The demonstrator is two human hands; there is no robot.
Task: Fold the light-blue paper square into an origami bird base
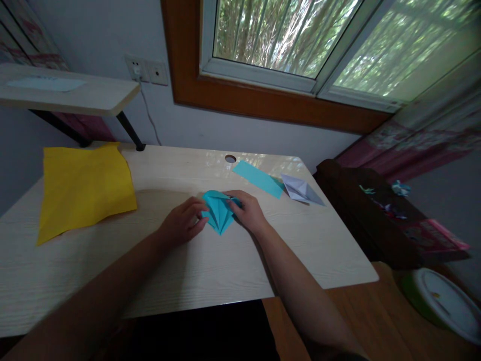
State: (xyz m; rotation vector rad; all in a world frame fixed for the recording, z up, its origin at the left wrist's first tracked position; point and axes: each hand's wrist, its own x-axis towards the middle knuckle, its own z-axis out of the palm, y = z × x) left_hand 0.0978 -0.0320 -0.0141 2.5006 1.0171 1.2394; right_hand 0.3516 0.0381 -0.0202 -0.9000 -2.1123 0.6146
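A turquoise sheet of origami paper (219, 213), with creases fanning out from its lower point, is between my hands over the middle of the table. My left hand (185, 219) has its curled fingers and thumb closed at the paper's left edge. On the opposite side, my right hand (248, 209) pinches the right edge, the thumb on top and some fingers hidden behind the paper. The upper part of the sheet curves over. Right of my hands lie a turquoise paper strip (259, 179) and a pale folded paper piece (301, 189).
A large yellow sheet (86, 188) lies on the left of the table (210, 273). Behind it, a raised shelf (108, 98) stands on dark legs. A cable hole (230, 159) is near the back edge. A round lidded bin (445, 303) is at the lower right.
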